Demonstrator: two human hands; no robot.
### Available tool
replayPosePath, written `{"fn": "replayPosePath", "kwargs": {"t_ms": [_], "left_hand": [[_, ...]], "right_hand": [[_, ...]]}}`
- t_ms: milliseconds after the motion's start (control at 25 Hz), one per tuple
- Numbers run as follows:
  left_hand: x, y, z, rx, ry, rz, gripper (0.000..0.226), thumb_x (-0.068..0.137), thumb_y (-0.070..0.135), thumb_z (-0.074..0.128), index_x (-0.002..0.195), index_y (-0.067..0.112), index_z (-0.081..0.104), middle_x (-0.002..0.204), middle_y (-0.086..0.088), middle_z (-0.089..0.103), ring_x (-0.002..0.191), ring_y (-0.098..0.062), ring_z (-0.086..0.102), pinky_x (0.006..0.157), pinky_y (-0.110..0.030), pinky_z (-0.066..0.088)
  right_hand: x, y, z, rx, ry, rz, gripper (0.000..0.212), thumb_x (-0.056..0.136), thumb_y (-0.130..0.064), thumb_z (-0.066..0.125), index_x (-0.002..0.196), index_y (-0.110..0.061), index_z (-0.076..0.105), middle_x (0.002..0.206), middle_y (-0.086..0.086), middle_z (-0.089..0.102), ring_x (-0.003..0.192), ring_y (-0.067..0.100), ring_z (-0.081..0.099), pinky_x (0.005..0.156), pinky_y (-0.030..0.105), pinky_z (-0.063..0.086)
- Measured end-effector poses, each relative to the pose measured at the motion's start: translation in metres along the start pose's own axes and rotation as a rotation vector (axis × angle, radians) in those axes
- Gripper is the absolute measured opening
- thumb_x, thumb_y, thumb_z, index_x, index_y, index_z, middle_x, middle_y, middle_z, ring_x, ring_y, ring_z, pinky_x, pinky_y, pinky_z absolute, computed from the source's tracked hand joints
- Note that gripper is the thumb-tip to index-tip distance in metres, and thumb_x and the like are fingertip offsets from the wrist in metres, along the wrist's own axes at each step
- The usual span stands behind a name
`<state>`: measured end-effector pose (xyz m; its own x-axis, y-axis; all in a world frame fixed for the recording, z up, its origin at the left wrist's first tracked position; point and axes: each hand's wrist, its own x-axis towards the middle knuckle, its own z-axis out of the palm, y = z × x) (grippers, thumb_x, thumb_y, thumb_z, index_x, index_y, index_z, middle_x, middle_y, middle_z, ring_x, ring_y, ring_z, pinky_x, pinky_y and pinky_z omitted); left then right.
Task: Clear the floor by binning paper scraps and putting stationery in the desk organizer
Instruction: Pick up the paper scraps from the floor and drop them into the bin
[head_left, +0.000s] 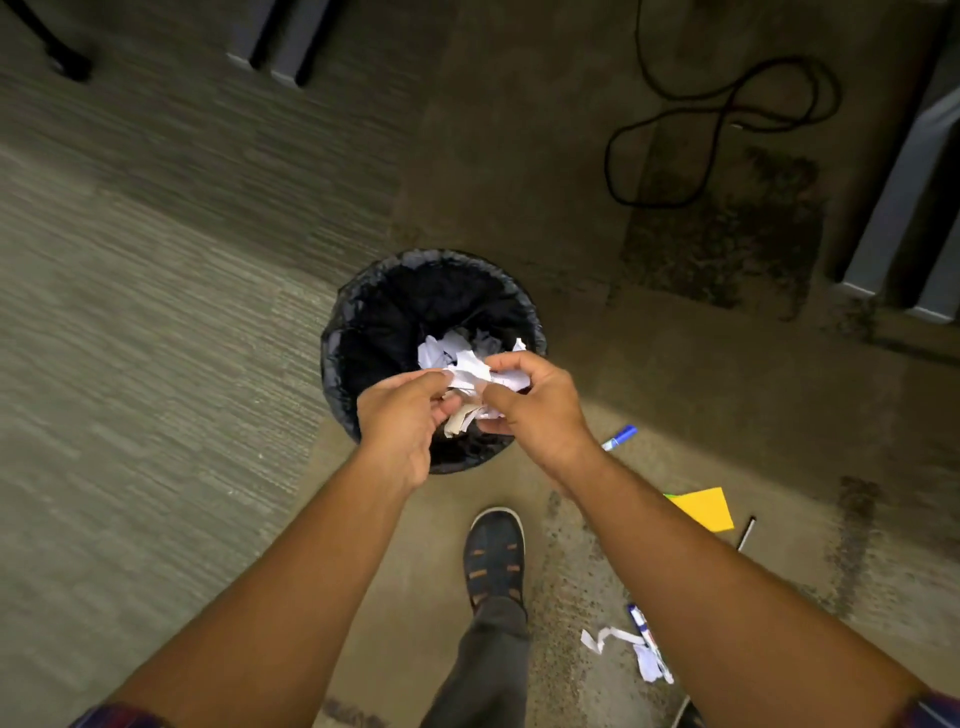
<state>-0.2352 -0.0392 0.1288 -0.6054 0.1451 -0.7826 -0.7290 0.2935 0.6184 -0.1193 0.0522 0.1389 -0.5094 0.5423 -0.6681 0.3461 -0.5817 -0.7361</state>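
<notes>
A round bin (363, 317) with a black liner stands on the carpet just ahead of my feet. White crumpled scraps (441, 353) lie inside it. Both hands hover over its near rim. My left hand (402, 421) and my right hand (535, 410) pinch one wad of white paper scraps (470, 376) between them. On the floor to the right lie a blue marker (619, 437), yellow paper (705, 508), a thin dark pen (746, 532), another marker (640, 622) and white paper strips (615, 638). The desk organizer is not in view.
My shoe (494, 558) stands right behind the bin. A black cable (722, 130) loops on the floor at the far right. Grey furniture legs (893, 208) rise at the right edge, and more (280, 41) at the top.
</notes>
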Motion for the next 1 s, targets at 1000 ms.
{"fn": "replayPosePath", "kwargs": {"t_ms": [1000], "left_hand": [[-0.039,-0.09,0.097,0.388,-0.115,0.446,0.022,0.097,0.007,0.069,0.118,0.009,0.072,0.104,-0.004,0.074,0.09,-0.01,0.068,0.096,-0.05,0.062]], "right_hand": [[-0.059,0.114,-0.196,0.104,0.477,0.133,0.025,0.096,0.004,0.06,0.109,-0.015,0.068,0.107,0.013,0.068,0.07,0.014,0.068,0.048,0.025,0.054]]}}
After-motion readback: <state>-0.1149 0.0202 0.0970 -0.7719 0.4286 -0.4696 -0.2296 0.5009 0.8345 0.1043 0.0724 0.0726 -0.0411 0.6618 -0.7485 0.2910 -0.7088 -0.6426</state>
